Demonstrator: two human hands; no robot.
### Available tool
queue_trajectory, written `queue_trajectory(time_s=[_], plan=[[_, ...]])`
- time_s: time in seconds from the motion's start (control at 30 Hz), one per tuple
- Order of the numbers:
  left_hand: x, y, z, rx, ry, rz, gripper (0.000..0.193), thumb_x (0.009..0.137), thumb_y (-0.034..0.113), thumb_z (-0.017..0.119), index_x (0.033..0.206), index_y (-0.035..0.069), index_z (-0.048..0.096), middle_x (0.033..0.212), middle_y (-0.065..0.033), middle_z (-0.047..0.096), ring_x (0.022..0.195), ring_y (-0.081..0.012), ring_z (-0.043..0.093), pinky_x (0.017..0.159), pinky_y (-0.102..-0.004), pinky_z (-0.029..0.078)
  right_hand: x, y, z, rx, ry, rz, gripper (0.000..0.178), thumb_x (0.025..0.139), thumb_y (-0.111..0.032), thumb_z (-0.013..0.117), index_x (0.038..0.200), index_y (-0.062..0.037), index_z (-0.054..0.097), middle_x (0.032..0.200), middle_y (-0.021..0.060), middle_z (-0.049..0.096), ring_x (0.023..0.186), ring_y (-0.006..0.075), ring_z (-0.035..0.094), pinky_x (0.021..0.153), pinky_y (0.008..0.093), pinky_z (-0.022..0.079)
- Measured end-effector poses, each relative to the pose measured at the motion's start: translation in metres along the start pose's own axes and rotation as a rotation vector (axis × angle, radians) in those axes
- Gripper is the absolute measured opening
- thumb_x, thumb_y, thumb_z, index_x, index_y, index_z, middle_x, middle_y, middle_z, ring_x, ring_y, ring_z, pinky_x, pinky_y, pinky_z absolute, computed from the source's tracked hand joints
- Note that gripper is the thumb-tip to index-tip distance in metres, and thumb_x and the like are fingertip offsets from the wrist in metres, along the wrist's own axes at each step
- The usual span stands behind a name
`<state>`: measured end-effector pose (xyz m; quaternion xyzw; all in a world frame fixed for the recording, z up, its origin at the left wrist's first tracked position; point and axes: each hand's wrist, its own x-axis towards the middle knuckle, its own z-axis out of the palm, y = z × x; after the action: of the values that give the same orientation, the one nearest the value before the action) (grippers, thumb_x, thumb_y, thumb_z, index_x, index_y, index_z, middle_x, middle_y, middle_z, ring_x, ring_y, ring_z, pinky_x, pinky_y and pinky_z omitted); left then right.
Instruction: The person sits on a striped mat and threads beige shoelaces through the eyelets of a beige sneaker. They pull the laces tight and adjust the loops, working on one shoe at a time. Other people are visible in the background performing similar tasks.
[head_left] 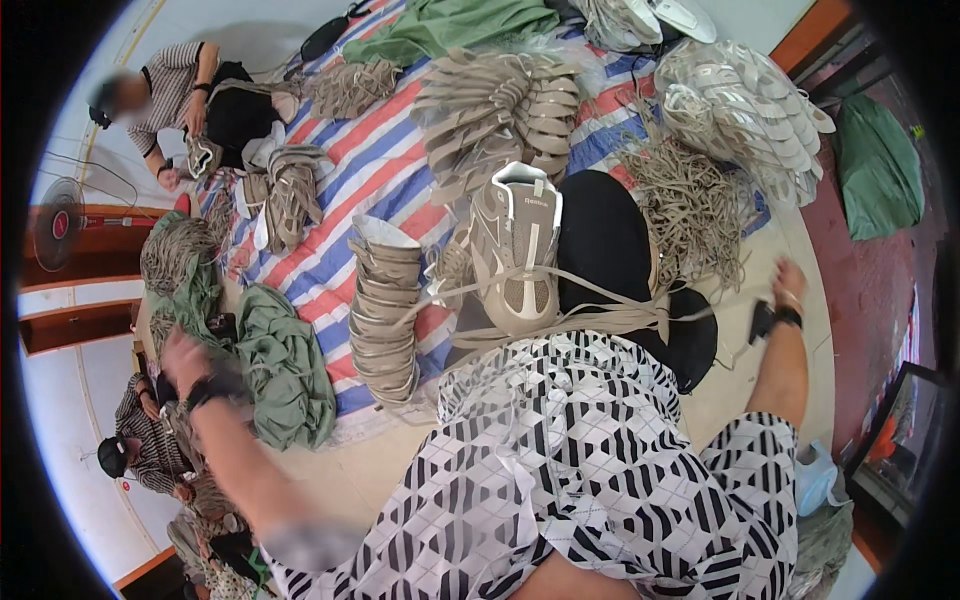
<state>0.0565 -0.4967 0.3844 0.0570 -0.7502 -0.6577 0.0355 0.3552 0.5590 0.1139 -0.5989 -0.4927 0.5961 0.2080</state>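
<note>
A beige and white sneaker (518,255) stands in front of my lap, toe toward me. Long beige shoelaces (600,285) run across its front, trailing right over a round black pad (605,245) and left toward a stack of beige shoe parts (385,320). My left hand (185,362) is raised at the far left by green cloth, smeared by motion; what it holds, if anything, does not show. Out to the right, my right hand (789,283) has its fingers curled in beyond a pile of loose laces (690,205); anything in them is too small to make out.
Rows of beige shoes (500,120) lie on a striped sheet (345,175), with plastic-wrapped shoes (740,120) at the back right. Green cloth (283,365) lies to the left, near a fan (60,225). At the far left another person (170,95) handles a shoe.
</note>
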Motion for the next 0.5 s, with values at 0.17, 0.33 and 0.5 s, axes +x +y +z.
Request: queue_trajectory(time_s=[0.17, 0.33, 0.5], plan=[[-0.003, -0.083, 0.36, -0.342, -0.359, -0.349, 0.028, 0.097, 0.031, 0.051, 0.109, 0.008, 0.063, 0.055, 0.0117, 0.035, 0.041, -0.001, 0.029, 0.036, -0.017, 0.02, -0.179, -0.034, 0.24, -0.763, -0.894, -1.652, 0.03, 0.067, -0.003, 0.057, 0.095, -0.0023, 0.066, 0.091, 0.0126, 0.066, 0.086, 0.0314, 0.063, 0.076, 0.0361, 0.052], [-0.096, -0.036, 0.514, 0.17, -0.869, -0.267, 0.031, 0.094, 0.027, 0.05, 0.099, 0.002, 0.068, 0.052, 0.0036, 0.046, 0.044, -0.0073, 0.042, 0.039, -0.0245, 0.031, -0.315, -0.025, 0.26, -0.888, -0.944, -1.214, 0.018, 0.087, -0.02, 0.058, 0.082, -0.0038, 0.064, 0.076, 0.0167, 0.062, 0.076, 0.0354, 0.06, 0.066, 0.0412, 0.049], [-0.115, -0.042, 0.543, 0.728, -1.068, 0.121, 0.027, 0.089, 0.019, 0.052, 0.088, -0.003, 0.067, 0.057, -0.013, 0.061, 0.054, -0.0206, 0.065, 0.057, -0.035, 0.051, -0.339, 0.006, 0.242, -1.061, -0.826, -1.206, 0.015, 0.086, -0.014, 0.057, 0.079, -0.0027, 0.065, 0.071, 0.0204, 0.062, 0.072, 0.0375, 0.064, 0.068, 0.046, 0.051]])
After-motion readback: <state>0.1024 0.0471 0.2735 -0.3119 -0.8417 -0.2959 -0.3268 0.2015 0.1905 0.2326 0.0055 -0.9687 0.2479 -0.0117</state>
